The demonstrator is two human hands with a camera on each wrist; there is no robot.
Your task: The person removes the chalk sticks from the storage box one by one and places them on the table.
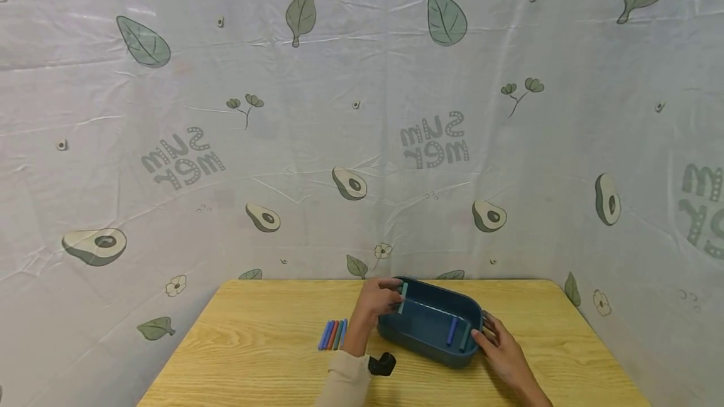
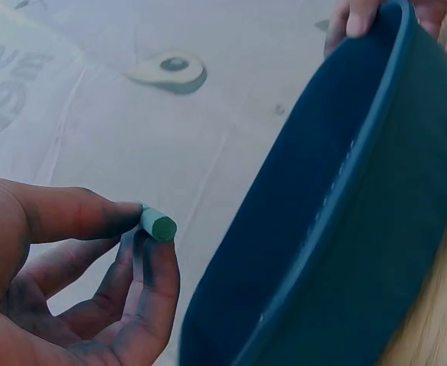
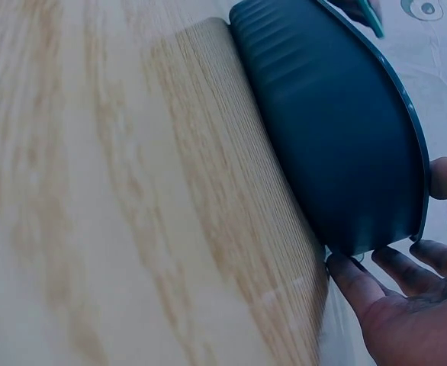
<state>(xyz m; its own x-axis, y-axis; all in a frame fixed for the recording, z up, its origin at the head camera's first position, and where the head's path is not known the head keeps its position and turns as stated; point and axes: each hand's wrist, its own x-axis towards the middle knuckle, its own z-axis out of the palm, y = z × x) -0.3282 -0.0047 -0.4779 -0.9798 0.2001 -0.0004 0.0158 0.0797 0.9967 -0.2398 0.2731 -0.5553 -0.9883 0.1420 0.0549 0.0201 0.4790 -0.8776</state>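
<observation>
Between thumb and fingertips, my left hand (image 1: 376,297) pinches a green chalk stick (image 2: 161,227) above the left end of a dark blue plastic bin (image 1: 421,350). The stick's round end faces the left wrist camera. Inside the bin's right end lie a blue chalk stick (image 1: 452,331) and a dark green chalk stick (image 1: 466,338), side by side. My right hand (image 1: 503,352) holds the bin's right end, thumb at the rim and fingers against the outer wall, as the right wrist view also shows.
A row of several blue, red and green chalk sticks (image 1: 332,335) lies on the wooden table (image 1: 254,357), left of my left forearm. A black strap piece (image 1: 382,364) sits at the left wrist. Behind the table hangs a printed sheet (image 1: 317,143).
</observation>
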